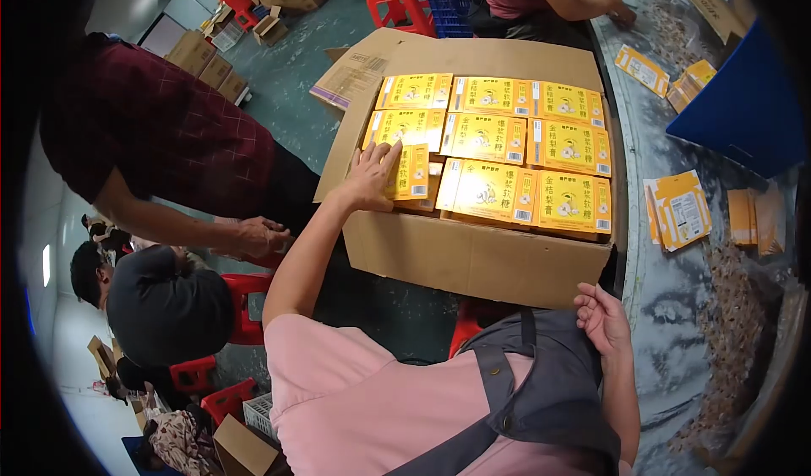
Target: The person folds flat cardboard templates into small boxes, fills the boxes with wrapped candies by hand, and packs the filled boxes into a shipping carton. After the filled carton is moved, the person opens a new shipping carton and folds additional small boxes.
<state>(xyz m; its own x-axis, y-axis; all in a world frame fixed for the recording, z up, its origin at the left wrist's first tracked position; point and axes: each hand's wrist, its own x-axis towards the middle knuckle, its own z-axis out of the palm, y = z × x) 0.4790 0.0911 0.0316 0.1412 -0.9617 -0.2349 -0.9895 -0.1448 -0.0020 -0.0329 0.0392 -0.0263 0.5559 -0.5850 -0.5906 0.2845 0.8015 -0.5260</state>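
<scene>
A large open cardboard carton [473,261] stands in front of me, packed with rows of yellow candy boxes [486,138]. At its near left corner my left hand [368,179] is closed on one yellow candy box [412,172]. That box sits slightly tilted over a gap, with another box partly showing beneath it. Part of my grip is hidden behind the box. My right hand [605,322] hangs beside the carton's near right corner, palm up, with loosely bent fingers apart and nothing visible in them.
The worktable [655,307] on my right bears flattened yellow cartons [678,210], a blue bin [743,104] and a heap of small wrapped pieces [731,332]. A co-worker in a dark red shirt [177,121] stands at left. A red stool [400,3] is behind the carton.
</scene>
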